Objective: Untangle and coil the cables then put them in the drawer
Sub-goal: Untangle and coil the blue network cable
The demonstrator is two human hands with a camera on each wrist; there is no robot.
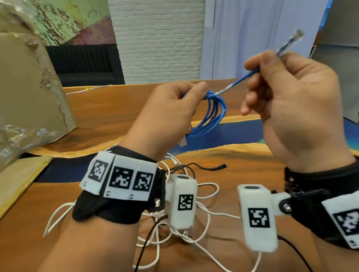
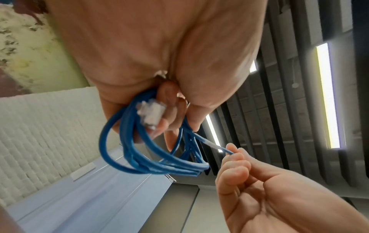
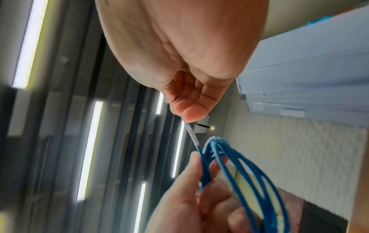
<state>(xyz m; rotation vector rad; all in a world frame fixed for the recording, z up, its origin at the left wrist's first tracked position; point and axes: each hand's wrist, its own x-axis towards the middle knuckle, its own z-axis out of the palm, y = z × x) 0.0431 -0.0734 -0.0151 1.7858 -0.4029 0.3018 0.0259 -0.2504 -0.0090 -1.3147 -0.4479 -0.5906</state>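
Wrist cameras: two white blocks with black-and-white square tags, strapped to black wristbands, closest to the head view.
Loose cables: white ones and a couple of thin black ones in a messy tangle on the wooden table, well below both hands.
Left hand: fingers curled round the blue cable, which is wound into several loops; thumb lies over the top of the bundle, loops hang down past the fingers.
Clear plug: one end of the blue cable, sitting right against the left hand's curled fingers, pretty obvious in the left wrist view.
Right hand: thumb and forefinger pinch the blue cable's free end, other fingers loosely curled below, holding nothing else.
Second plug: sticks up and out past the right fingertips, blurry.
Stretch between hands: short straight run of blue cable with a whitish patch on it, from the left thumb up to the right pinch.
Cardboard box: off beyond the left hand's knuckle side, standing on the table with crinkly clear plastic on it.
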